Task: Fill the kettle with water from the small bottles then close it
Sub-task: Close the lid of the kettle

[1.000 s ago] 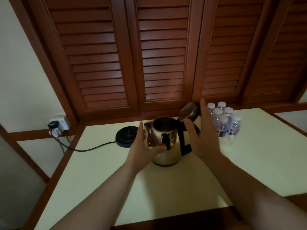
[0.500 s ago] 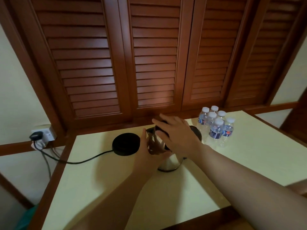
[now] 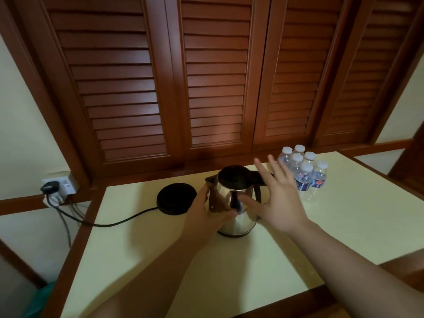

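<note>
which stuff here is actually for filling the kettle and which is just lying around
For the job:
kettle, lid down, held by the left hand
small bottles, caps on
right hand, open beside the kettle

Just there:
black kettle base
cord
wall socket
louvred doors

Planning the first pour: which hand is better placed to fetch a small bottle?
Probably the right hand: it is open, free, and next to the bottles. The left hand holds the kettle.
</note>
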